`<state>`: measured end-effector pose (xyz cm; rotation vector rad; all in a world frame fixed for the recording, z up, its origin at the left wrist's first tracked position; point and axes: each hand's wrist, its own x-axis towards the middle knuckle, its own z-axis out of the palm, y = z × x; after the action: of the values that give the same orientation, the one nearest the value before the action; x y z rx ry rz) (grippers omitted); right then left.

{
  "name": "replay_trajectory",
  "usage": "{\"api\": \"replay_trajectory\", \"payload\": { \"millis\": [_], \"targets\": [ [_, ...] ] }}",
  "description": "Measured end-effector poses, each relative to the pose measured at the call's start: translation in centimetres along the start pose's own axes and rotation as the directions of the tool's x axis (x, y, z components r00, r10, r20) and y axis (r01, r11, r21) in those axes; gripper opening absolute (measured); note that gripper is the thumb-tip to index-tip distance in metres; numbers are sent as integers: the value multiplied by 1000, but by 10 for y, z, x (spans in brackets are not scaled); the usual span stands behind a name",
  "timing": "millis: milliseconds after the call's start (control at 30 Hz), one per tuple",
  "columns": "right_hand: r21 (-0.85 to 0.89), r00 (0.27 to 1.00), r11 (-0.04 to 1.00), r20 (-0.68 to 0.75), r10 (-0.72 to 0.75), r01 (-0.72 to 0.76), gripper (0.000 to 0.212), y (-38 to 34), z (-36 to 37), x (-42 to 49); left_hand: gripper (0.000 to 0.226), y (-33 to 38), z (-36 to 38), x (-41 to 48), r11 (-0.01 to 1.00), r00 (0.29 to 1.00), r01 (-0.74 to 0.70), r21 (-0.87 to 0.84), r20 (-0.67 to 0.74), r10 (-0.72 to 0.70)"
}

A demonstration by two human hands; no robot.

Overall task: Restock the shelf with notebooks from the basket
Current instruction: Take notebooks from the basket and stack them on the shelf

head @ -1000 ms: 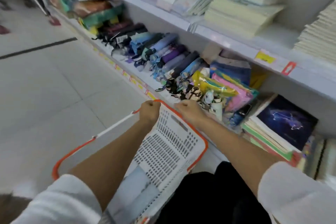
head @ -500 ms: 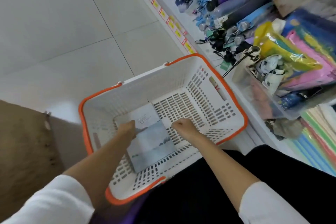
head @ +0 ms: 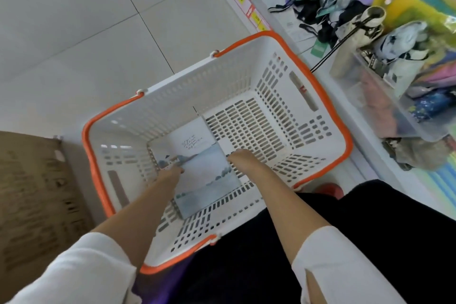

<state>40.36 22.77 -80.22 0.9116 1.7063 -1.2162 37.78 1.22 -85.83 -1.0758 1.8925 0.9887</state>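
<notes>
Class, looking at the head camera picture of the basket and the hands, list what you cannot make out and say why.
- Fingertips of left hand and right hand: hidden at the notebook edges, so the grip is unclear.
- Number of notebooks in the basket: the top cover hides any below.
- Cover writing: too small.
- Shelf price tags: blurred.
- Notebook shelf: outside the frame.

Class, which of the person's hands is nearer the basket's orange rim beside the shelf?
Right. The right hand reaches in on the shelf side, nearer that orange rim; the left hand is across the notebook.
</notes>
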Motion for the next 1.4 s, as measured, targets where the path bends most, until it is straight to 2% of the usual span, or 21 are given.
{"api": "replay_trajectory", "payload": {
  "millis": [100,167,200,267,333,433,533,633,733,867,967,1033,1100,1267,1300,1367,1400],
  "targets": [
    [-4,1000,1000,-6,-17,17,37,0,3,9,46,-8,-1,24,999,999,32,-34,-6,-32],
    [-43,1000,999,16,-11,12,36,4,3,14,45,-1,-2,19,997,997,77,-29,5,-76],
    [-79,999,997,39,3,0,33,8,2,16,40,3,-2,13,996,997,82,-42,11,-82],
    [-157,997,987,70,39,-28,45,16,2,20,21,11,2,-3,988,993,82,-133,90,-71],
    [-218,996,975,77,49,-31,54,22,2,22,18,13,8,-4,975,988,82,-204,148,-52],
    [-258,993,966,103,56,-27,49,25,5,27,24,10,18,4,962,983,85,-258,178,-39],
    [-272,989,961,125,73,-36,43,24,4,29,24,0,24,36,963,988,70,-261,151,-31],
    [-227,994,973,80,70,-50,44,25,2,32,29,-14,21,67,959,983,61,-277,184,-10],
    [-178,998,983,41,55,-47,48,24,-2,28,31,0,16,34,951,984,64,-303,177,-10],
    [-77,987,991,-115,-114,105,49,19,-10,16,37,21,16,-16,941,987,91,-325,154,-42],
    [-18,946,972,-227,-232,234,45,11,-22,-3,15,35,22,-50,959,999,22,-284,45,-10],
    [-32,926,960,-255,-278,279,43,9,-32,-20,13,45,24,-66,959,999,-50,-278,-25,45],
    [-67,916,955,-269,-297,289,41,13,-43,-36,22,58,22,-80,958,989,-143,-249,-77,127],
    [-64,906,958,-311,-287,281,42,20,-72,-83,26,85,18,-125,915,945,-315,-253,10,328],
    [-64,905,960,-320,-279,274,38,20,-79,-95,26,92,17,-136,899,927,-354,-257,30,373],
    [-64,900,964,-346,-265,259,14,18,-94,-118,28,107,17,-161,865,890,-421,-272,61,452],
    [-58,900,968,-360,-247,243,12,17,-101,-127,30,114,16,-174,849,874,-434,-300,90,478]
  ]
}}
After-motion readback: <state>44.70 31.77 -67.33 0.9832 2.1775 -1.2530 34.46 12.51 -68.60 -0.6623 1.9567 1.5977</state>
